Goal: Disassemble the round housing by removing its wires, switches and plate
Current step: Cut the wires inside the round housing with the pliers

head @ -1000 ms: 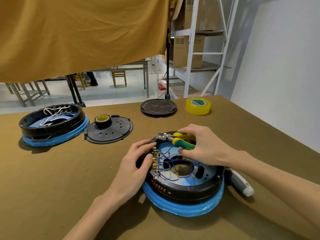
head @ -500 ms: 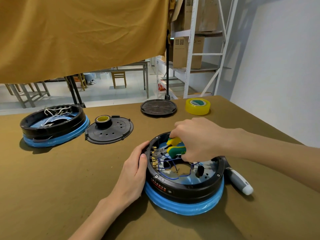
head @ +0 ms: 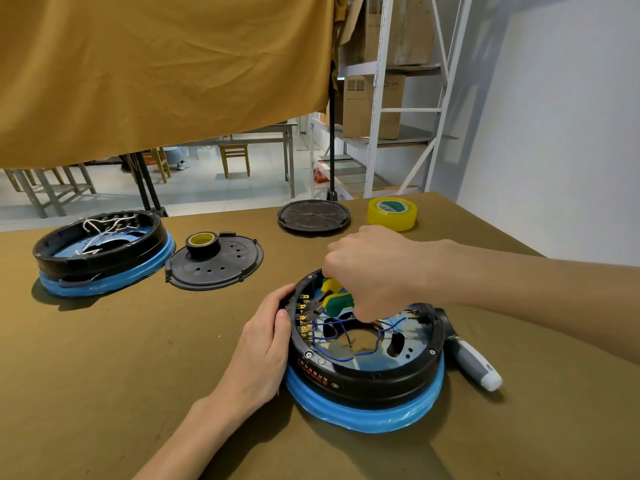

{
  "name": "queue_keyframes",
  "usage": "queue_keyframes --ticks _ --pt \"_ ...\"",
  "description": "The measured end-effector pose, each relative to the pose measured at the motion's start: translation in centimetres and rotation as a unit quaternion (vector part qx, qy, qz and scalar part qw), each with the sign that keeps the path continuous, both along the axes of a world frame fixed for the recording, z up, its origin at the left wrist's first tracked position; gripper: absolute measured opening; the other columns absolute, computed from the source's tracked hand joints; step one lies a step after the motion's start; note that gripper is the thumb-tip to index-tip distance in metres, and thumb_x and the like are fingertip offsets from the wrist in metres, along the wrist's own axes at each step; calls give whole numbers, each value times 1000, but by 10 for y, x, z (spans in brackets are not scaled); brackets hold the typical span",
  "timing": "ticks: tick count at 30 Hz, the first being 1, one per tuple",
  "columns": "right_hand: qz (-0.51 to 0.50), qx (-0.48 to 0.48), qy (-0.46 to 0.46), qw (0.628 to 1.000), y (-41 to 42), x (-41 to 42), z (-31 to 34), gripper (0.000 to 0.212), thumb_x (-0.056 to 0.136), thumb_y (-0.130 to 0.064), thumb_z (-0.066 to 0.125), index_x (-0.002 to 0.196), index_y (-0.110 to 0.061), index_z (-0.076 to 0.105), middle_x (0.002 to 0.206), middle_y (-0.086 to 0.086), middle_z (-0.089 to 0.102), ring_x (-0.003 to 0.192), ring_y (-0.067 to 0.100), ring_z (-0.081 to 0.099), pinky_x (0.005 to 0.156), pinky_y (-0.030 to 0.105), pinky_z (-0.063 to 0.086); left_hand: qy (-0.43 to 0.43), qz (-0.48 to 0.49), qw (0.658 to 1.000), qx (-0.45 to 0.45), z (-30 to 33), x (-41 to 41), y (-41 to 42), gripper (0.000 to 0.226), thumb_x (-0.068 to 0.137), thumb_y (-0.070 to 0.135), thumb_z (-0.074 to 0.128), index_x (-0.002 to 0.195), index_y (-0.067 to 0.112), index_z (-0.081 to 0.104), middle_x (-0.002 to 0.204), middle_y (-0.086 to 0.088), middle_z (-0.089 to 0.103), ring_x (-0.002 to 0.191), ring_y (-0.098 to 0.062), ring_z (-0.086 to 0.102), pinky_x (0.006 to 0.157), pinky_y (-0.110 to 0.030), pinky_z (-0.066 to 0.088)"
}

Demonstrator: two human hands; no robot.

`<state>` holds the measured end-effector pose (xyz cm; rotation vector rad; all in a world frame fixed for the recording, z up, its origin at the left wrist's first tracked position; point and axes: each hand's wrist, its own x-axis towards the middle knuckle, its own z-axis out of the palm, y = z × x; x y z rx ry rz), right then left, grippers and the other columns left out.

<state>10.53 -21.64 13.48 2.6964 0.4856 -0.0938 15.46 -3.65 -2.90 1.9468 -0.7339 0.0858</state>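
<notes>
The round black housing (head: 367, 379) with a blue lower band sits on the table in front of me, tilted up a little at its left. Inside it lie blue wires (head: 332, 336) and a row of brass terminals (head: 303, 315) along the left wall. My right hand (head: 372, 270) grips green-and-yellow pliers (head: 334, 297), whose jaws point down-left at the terminals. My left hand (head: 265, 351) holds the housing's left rim, thumb against the wall.
A second housing (head: 100, 252) with white wires stands at the far left. Beside it lies a black plate (head: 216, 266) bearing a tape roll (head: 203, 242). Farther back are a round black lid (head: 313, 216) and yellow tape (head: 392, 208). A grey-handled tool (head: 474, 363) lies right of the housing.
My right hand turned the pliers from lying flat over the rim to pointing down into the housing at the terminals. My left hand slid from the terminals to the outer rim.
</notes>
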Motion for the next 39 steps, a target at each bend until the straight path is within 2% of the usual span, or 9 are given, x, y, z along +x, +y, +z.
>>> queue_keyframes --ticks 8,12,15,19,21,24,28,34,39 --pt "5 -12 -7 1000 7 -2 -3 41 79 -35 72 73 -22 33 82 2 50 77 26 59 77 42 50 -4 -3 1000 2 0 1 0 53 104 47 27 152 29 40 142 14 57 129 6 52 110 -31 48" --pt "-32 27 -14 999 8 -9 -9 44 79 -31 72 68 -22 30 72 1 44 60 20 49 58 33 41 -9 -5 1000 6 0 2 1 51 105 45 27 152 30 39 143 15 56 130 6 52 110 -30 48" --pt "-17 2 -38 999 7 -13 -13 36 79 -31 72 73 -16 40 75 1 48 65 22 51 63 34 36 -15 -6 1000 7 -1 2 2 50 106 44 27 152 30 40 140 16 57 128 6 53 108 -30 49" --pt "41 -46 -50 997 0 -11 -9 26 80 -30 70 99 -16 59 86 1 49 80 24 51 74 36 39 -14 -8 1000 5 -1 2 2 50 105 45 28 151 30 41 139 17 58 127 6 54 106 -29 50" --pt "1 0 -21 1000 -3 -10 -7 25 78 -29 71 95 -16 57 80 0 48 70 22 53 63 33 44 -16 -8 1000 5 0 1 3 50 105 45 27 151 31 41 139 18 57 128 7 52 107 -28 50" --pt "-27 40 -19 999 -4 -12 -12 28 77 -28 71 99 -14 59 77 0 49 64 21 52 54 29 34 -16 -7 1000 8 0 1 3 51 105 44 27 152 29 40 142 15 57 130 5 52 110 -32 49" --pt "36 -2 -89 995 -7 -15 -22 28 80 -36 72 96 -18 58 86 0 49 79 22 50 71 34 31 -14 -9 1000 11 0 1 3 49 107 42 28 153 27 39 142 12 57 130 2 53 109 -36 49" --pt "-6 27 -60 998 -11 -21 -22 30 80 -35 72 78 -20 47 79 -2 41 78 22 50 70 35 30 -15 -13 1000 6 1 0 2 51 105 44 27 152 28 39 140 13 57 129 3 54 108 -35 50" --pt "-2 32 -63 998 -2 -20 -17 45 78 -32 73 67 -23 30 76 0 46 71 24 55 63 37 47 -17 -11 1000 9 -1 2 2 47 108 42 28 152 29 39 141 14 57 129 5 52 109 -31 49"
